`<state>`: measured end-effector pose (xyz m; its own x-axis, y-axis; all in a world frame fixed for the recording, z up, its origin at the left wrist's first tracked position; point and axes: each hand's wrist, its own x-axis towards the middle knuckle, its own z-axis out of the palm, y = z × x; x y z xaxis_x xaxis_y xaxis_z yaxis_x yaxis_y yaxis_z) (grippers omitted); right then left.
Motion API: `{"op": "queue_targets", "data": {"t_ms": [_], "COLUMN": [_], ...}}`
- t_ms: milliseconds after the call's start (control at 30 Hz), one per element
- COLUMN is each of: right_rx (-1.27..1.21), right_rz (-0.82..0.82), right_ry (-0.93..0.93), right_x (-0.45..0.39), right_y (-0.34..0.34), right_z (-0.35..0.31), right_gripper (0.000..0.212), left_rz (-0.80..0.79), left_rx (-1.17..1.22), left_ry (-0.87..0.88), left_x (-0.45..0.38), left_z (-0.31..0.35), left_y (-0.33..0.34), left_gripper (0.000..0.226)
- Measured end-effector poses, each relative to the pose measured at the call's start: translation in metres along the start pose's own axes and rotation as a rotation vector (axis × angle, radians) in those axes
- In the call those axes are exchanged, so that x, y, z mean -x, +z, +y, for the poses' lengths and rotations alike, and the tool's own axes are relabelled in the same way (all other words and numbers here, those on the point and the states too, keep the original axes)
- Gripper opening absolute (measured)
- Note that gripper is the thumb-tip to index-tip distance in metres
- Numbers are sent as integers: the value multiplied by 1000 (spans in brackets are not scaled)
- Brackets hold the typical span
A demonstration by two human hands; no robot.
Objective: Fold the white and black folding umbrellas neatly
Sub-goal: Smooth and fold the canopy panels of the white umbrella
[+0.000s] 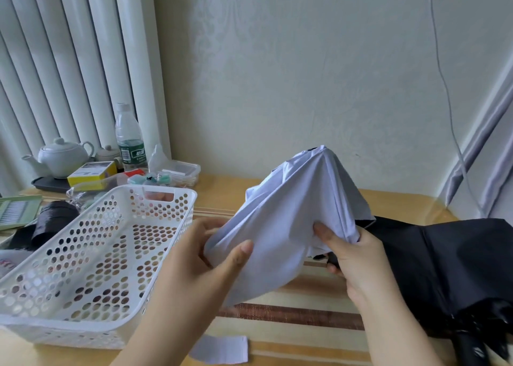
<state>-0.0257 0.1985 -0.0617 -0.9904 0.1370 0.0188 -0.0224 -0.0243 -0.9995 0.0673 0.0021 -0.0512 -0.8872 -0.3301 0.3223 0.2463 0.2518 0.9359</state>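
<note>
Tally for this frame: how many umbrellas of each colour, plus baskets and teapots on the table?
White umbrella, held by left hand and right hand: 1
Black umbrella: 1
White perforated basket: 1
White teapot: 1
Total: 4

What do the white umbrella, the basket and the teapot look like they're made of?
White umbrella: thin matte woven fabric, judging by its soft creases. Basket: white moulded plastic, smooth, with punched round holes. Teapot: probably glazed ceramic, glossy white.
</note>
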Motion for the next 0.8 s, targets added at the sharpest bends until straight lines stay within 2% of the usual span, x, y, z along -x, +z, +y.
{"op": "queue_targets", "data": {"t_ms": [33,100,167,267,333,433,467,533,600,700,800], "right_rx": [21,53,80,100,110,134,154,229,339,422,442], "right_rz": [3,10,28,24,16,-20,-28,-30,-38,-71,-109], "right_ry": [-21,-75,-125,-152,-138,-147,-160,-203,-258,-349,-421], "right_x": [0,2,2,2,2,3,4,7,10,12,15], "right_y": [1,2,3,4,4,4,4,5,6,8,10], "right_z": [0,1,2,6,7,4,3,0,-3,-5,-5], "right_gripper": [23,21,27,38,29,23,21,17,19,21,24], "left_rz": [10,28,55,25,-75,-306,-344,-364,-376,-435,-366], "left_rx": [-10,-141,-278,-225,-33,189,183,223,281,165,-91], "left_ry": [-7,74,147,143,18,-243,-270,-316,-338,-253,-114], "left_x": [-3,-6,-4,2,4,2,-1,-11,-24,-44,-59], "left_z": [0,5,7,7,11,15,12,9,10,17,14], "left_y": [-1,-2,-2,-3,-3,-4,-5,-7,-10,-14,-10], "left_gripper": [28,15,31,32,41,26,23,42,47,34,53]}}
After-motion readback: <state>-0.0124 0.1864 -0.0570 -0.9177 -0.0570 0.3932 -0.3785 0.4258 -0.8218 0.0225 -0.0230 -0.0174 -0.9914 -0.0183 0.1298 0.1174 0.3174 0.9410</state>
